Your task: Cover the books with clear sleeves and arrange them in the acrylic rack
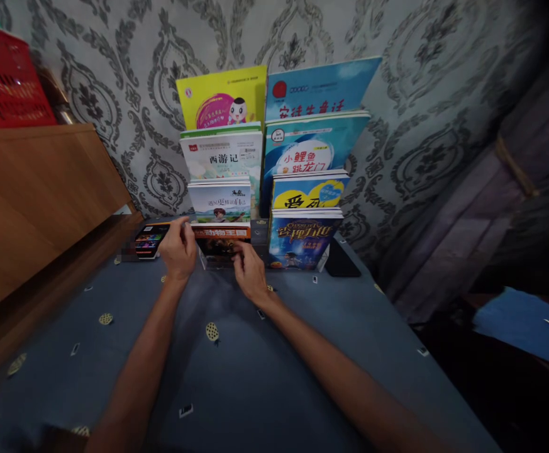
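A tiered rack against the wall holds two columns of children's books (265,170). My left hand (178,248) is closed on the left edge of the lowest book in the left column, an orange-banded book (222,236). At that book's lower right my right hand (249,270) rests on its front, fingers curled against it. Right beside it stands a dark blue illustrated book (300,242) in the bottom of the right column.
A blue patterned cloth (236,371) covers the table. A dark book or box (150,240) lies flat left of the rack. A wooden headboard (33,189) and red crate (5,78) are at left. A black object (343,264) lies right of the rack.
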Motion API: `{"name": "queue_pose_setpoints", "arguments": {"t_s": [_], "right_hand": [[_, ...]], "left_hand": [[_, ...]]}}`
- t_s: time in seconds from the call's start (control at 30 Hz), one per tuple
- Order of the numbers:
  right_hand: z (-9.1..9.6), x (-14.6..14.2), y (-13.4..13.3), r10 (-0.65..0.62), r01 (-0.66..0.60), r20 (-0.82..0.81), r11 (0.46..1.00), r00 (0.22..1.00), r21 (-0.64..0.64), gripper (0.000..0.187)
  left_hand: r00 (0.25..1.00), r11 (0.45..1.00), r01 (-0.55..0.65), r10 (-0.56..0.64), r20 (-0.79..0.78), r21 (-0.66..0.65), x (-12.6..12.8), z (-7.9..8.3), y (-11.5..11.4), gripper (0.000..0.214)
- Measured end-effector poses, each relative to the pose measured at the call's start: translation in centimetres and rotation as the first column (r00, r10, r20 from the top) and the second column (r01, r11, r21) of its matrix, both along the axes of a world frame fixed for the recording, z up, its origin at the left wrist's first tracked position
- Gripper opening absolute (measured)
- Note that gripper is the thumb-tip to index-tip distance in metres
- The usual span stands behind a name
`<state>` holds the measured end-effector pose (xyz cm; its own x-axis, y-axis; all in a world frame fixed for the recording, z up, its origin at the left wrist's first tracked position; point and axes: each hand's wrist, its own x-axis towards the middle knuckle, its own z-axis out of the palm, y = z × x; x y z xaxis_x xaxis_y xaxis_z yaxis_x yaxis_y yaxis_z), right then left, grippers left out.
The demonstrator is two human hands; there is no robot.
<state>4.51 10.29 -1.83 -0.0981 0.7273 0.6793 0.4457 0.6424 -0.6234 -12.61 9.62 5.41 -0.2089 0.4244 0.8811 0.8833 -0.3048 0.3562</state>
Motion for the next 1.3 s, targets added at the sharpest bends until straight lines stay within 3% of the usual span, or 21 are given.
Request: {"name": "queue_pose_setpoints", "arguments": {"t_s": [0.27, 0.4, 0.47, 0.57, 0.67, 0.77, 0.9, 1.1, 1.3], "right_hand": [[-0.4, -0.1, 0.0, 0.013, -0.015, -0.047, 0.999, 0.999, -0.042, 0.029], [-0.8, -0.3, -0.1, 0.016, -0.017, -0.037, 0.999, 0.999, -0.03, 0.029], [-1.0, -0.5, -0.4, 0.032, -0.032, -0.013, 0.999, 0.999, -0.025, 0.032], [-1.7, -1.1, -1.2, 0.09, -0.088, 0.076, 0.996, 0.993, -0.023, 0.036], [-2.6, -1.8, -2.2, 0.151, -0.14, 0.199, 0.988, 0.968, -0.069, 0.037], [-3.2, -2.2, -3.0, 0.234, -0.196, 0.306, 0.969, 0.923, -0.15, 0.039], [-3.4, -2.3, -3.1, 0.287, -0.212, 0.386, 0.951, 0.877, -0.224, 0.038], [-3.1, -2.2, -2.8, 0.308, -0.2, 0.428, 0.939, 0.85, -0.278, 0.033], [-2.6, -2.3, -2.9, 0.33, -0.197, 0.435, 0.926, 0.838, -0.322, 0.033]], "left_hand": [[0.996, 0.992, -0.033, 0.023, 0.084, 0.12, -2.0, 1.4, 0.0, 0.034], [0.973, 0.984, -0.173, 0.177, 0.151, -0.038, -5.8, 0.3, 1.2, 0.032], [0.937, 0.928, -0.285, 0.323, 0.136, -0.242, -7.9, -1.2, 1.6, 0.03], [0.891, 0.746, -0.404, 0.451, -0.044, -0.53, -10.2, -4.3, 1.8, 0.037], [0.881, 0.662, -0.427, 0.459, -0.117, -0.617, -11.2, -7.1, 1.5, 0.049], [0.873, 0.586, -0.455, 0.442, -0.206, -0.671, -11.5, -8.6, 1.5, 0.06], [0.872, 0.543, -0.471, 0.405, -0.275, -0.695, -12.1, -9.1, 2.2, 0.065], [0.874, 0.484, -0.446, 0.416, -0.251, -0.753, -12.9, -9.2, 3.2, 0.064], [0.82, 0.428, -0.564, 0.386, -0.422, -0.706, -12.9, -8.7, 3.3, 0.051]]}}
